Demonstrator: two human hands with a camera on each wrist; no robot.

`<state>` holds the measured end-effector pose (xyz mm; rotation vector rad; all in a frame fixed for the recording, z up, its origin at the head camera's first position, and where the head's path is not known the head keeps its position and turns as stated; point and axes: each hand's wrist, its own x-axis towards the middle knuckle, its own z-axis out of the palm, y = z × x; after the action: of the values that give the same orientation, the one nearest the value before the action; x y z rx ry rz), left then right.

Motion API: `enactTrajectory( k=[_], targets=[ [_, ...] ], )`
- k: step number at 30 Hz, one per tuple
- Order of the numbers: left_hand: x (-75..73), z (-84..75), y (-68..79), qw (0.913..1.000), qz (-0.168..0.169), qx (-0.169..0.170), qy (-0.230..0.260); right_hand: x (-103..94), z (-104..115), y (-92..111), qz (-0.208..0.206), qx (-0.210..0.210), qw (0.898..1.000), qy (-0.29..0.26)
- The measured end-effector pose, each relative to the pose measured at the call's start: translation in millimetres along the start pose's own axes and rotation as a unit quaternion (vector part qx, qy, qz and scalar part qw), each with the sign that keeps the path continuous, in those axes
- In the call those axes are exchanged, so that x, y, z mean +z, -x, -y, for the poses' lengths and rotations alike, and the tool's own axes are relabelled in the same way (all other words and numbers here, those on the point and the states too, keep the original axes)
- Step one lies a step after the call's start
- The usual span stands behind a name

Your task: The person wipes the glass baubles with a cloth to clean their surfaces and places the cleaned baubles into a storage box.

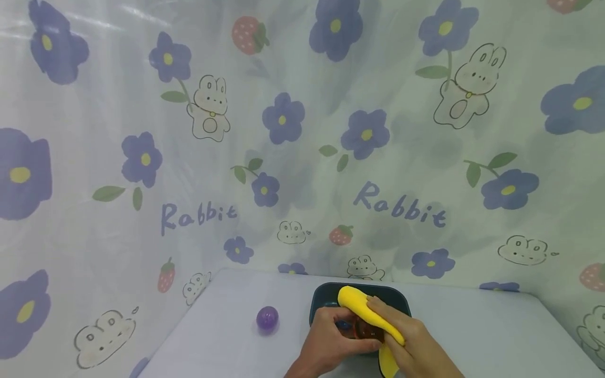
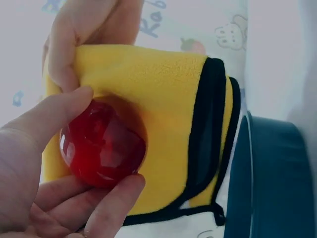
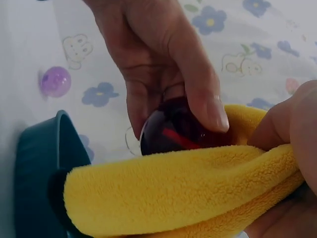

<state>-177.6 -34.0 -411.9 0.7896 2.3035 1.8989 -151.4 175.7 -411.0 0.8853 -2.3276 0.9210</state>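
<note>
Between the thumb and fingers of my left hand (image 1: 326,338) is a glossy red ball (image 2: 101,146), see-through and dark in the right wrist view. My right hand (image 1: 413,336) grips a folded yellow cloth (image 3: 163,188) with a dark edging, thumb and fingers pinching its fold. The cloth lies against the ball's side in the left wrist view. Both hands are over the near side of a dark teal basin (image 1: 326,294). Something blue (image 1: 345,325) shows in the basin, partly covered by my left hand.
A purple ball (image 1: 267,319) sits on the white table (image 1: 227,315), left of the basin. Behind the table hangs a curtain (image 1: 302,157) printed with flowers, rabbits and strawberries. In the right wrist view the basin's wall (image 3: 39,173) stands close to the cloth.
</note>
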Motion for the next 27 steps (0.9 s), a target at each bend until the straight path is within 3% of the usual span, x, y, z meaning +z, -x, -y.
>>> enactTrajectory(
  k=[4,7,12,17,22,27],
  targets=[
    [1.1,-3.2,2.0,0.9999,0.012,-0.004,-0.007,-6.3,-1.0,-1.9,0.047,0.056,0.994,-0.075],
    [0.2,-6.4,3.2,0.9998,0.017,-0.007,-0.01,-11.3,-1.5,-3.3,0.08,0.1,0.981,-0.146],
    [-1.7,-10.5,3.2,0.9996,0.025,-0.015,-0.005,-17.8,-6.0,-4.0,0.113,0.138,0.96,-0.217],
    [-3.3,-12.5,3.5,0.9996,0.024,-0.01,-0.009,-19.6,-9.4,-3.7,0.118,0.144,0.951,-0.246],
    [-7.4,-12.8,2.4,0.999,0.026,0.008,0.034,-19.9,-8.5,-5.4,0.111,0.159,0.946,-0.259],
    [-9.3,-13.1,1.2,0.9968,0.019,-0.002,0.077,-19.7,-5.5,-4.8,0.101,0.148,0.951,-0.253]
  ],
)
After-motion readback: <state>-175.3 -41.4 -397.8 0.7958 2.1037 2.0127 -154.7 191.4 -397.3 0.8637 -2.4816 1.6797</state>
